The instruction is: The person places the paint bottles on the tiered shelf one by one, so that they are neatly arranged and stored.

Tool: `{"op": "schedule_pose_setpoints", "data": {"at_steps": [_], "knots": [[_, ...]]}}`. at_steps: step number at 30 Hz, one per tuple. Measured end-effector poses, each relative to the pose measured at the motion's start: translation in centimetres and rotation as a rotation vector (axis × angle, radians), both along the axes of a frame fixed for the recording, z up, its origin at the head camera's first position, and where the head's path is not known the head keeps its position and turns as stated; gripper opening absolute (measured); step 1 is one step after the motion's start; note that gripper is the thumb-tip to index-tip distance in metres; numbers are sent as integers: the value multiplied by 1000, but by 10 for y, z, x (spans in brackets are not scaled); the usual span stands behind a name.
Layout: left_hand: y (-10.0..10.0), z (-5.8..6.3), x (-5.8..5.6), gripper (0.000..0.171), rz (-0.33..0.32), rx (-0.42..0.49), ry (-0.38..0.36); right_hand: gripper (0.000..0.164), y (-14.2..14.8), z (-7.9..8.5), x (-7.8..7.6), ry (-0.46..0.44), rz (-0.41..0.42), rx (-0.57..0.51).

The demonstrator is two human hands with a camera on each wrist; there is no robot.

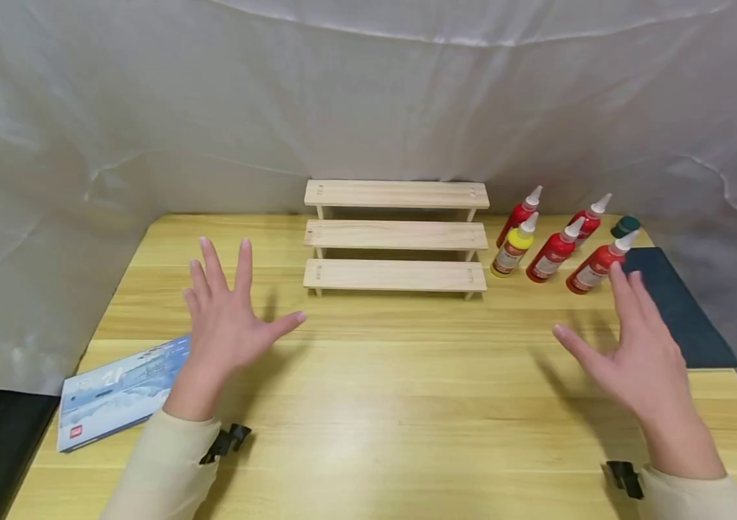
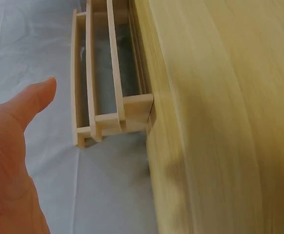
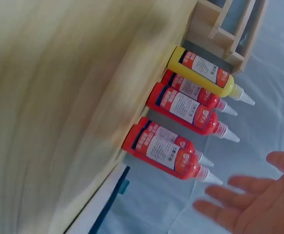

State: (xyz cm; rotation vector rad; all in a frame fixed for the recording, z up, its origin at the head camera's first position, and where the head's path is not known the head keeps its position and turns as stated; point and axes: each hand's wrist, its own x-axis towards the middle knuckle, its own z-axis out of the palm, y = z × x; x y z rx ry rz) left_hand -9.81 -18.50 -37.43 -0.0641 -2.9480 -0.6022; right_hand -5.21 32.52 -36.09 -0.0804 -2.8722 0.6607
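My left hand (image 1: 227,325) hovers over the table with its fingers spread and holds nothing. Close beside it lies a flat blue-and-white box (image 1: 123,386) with a snowy picture. On the right, my right hand (image 1: 644,361) is held up with straight fingers, also holding nothing. Its fingertips overlap the nearest red squeeze bottle (image 1: 588,271) in the head view. Several red bottles and one yellow bottle (image 1: 509,254) stand upright there, all with white pointed nozzles. A three-step wooden display rack (image 1: 394,275) stands between the hands at the back.
A dark green flat mat or board (image 1: 681,310) lies along the right edge, with a dark green round item (image 1: 625,226) behind it. The wooden table (image 1: 381,404) ends at a grey cloth backdrop (image 1: 368,108). Black wrist mounts (image 1: 228,442) stick out near the sleeves.
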Motion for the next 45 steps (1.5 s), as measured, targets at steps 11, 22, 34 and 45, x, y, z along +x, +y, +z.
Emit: {"op": "schedule_pose_setpoints", "data": {"at_steps": [11, 22, 34, 45], "knots": [[16, -11, -30, 128, -112, 293, -111, 67, -17, -11, -32, 88, -18, -427], [26, -28, -63, 126, -206, 496, -108, 47, -34, -12, -80, 147, -190, -677], [38, -35, -82, 97, -211, 730, -160, 46, -51, -14, -111, 214, -235, -626], [46, -49, -90, 82, -224, 909, -163, 55, -58, -19, -123, 146, -258, -529]]}}
